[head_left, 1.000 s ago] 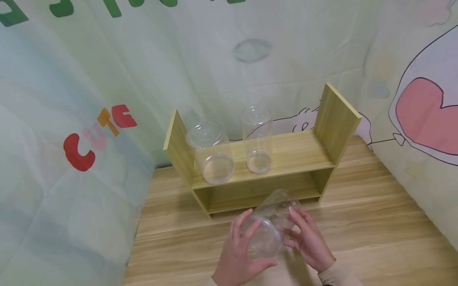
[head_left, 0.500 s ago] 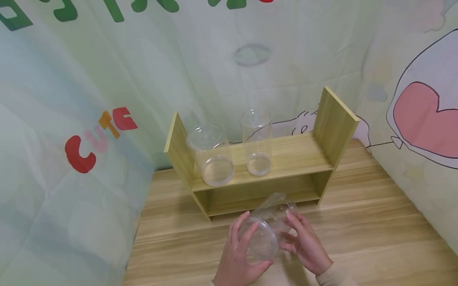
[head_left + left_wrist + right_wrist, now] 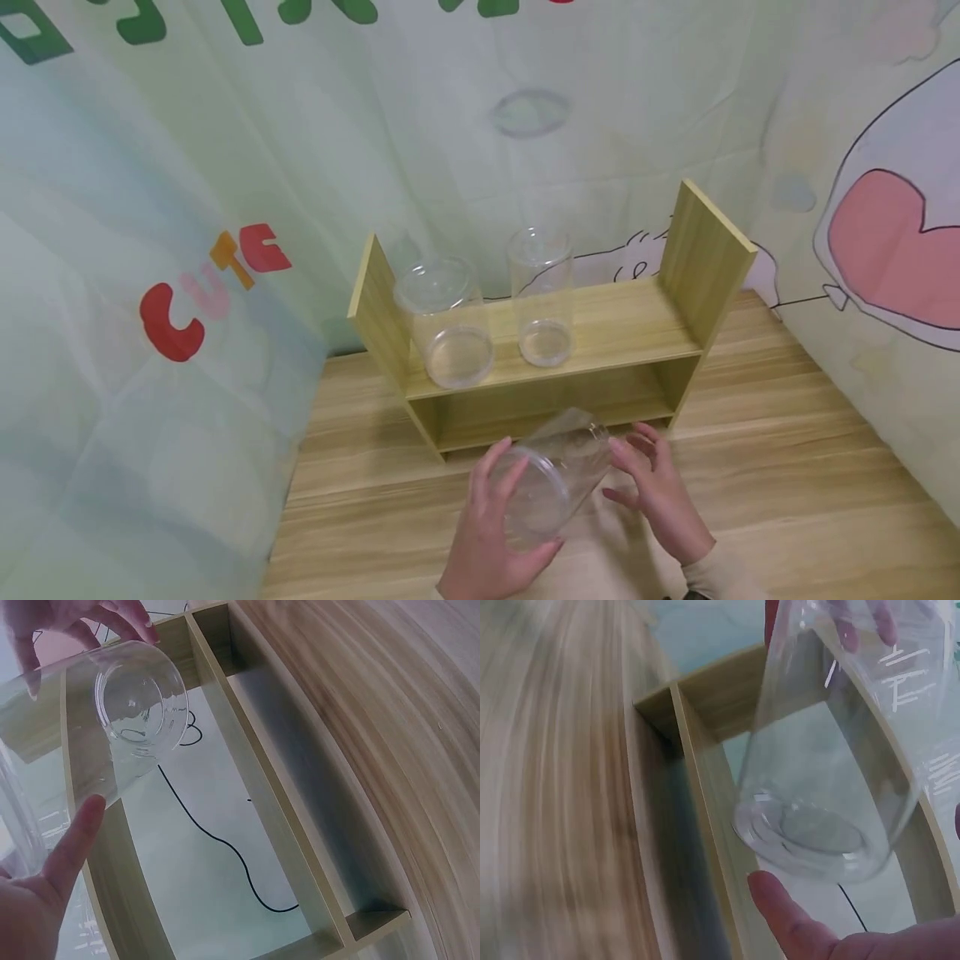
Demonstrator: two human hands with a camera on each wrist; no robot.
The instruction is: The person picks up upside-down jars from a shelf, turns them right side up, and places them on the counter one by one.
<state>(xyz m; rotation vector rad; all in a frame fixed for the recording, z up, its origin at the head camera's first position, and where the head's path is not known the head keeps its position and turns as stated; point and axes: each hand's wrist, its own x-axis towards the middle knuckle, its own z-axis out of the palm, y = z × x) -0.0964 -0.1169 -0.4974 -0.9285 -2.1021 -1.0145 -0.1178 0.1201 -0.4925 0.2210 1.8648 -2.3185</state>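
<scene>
A clear plastic jar [image 3: 573, 454] is held tilted above the table in front of the wooden shelf. My left hand [image 3: 487, 533] grips its wide, ringed end, thumb below and fingers over the top. By the other end is my right hand [image 3: 663, 500], its fingers spread at the jar's base. In the right wrist view the thumb [image 3: 769, 896] stands just off the base rim [image 3: 810, 855]. Whether a right fingertip touches the jar, I cannot tell. The left wrist view shows the round base [image 3: 142, 705] and the left thumb [image 3: 79, 832] against the side.
The two-level wooden shelf [image 3: 622, 333] stands on the wood-grain table [image 3: 787, 467]. On its upper board are a wide clear jar [image 3: 450, 333] at the left and a narrower clear jar [image 3: 543, 308] beside it. A printed cloth [image 3: 337, 150] hangs behind and to both sides.
My left hand and the jar have shifted slightly left. The right hand has loosened and drawn back to the right, its fingers more spread around the jar's base end.
</scene>
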